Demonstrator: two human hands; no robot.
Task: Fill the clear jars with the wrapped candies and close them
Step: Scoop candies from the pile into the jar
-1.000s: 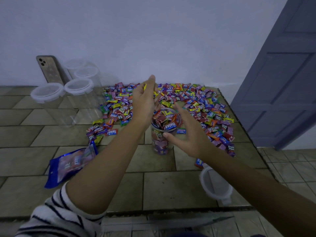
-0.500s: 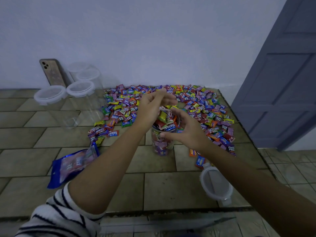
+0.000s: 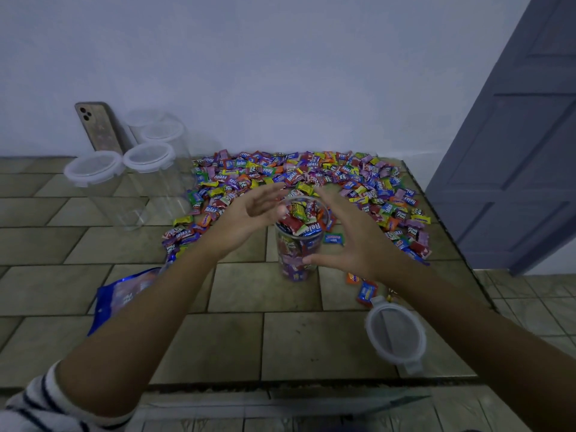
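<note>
Candies (image 3: 300,217) fill one jar (image 3: 293,265), centre; left hand (image 3: 249,213) and right hand (image 3: 350,236) flank it, spread, empty. Four lidded empty jars (image 3: 113,194) upper left, one loose lid (image 3: 396,335) lower right.

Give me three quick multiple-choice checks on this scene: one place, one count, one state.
1. The loose lid lies: A. on the floor B. on the table, front right C. against the wall.
2. Closed empty jars at back left: A. four B. two C. six.
3. The middle jar is: A. empty B. lidded C. full and open.
Answers: B, it rests flat on the tiles near the front edge; A, four stand capped there; C, candies reach its bare rim.
</note>
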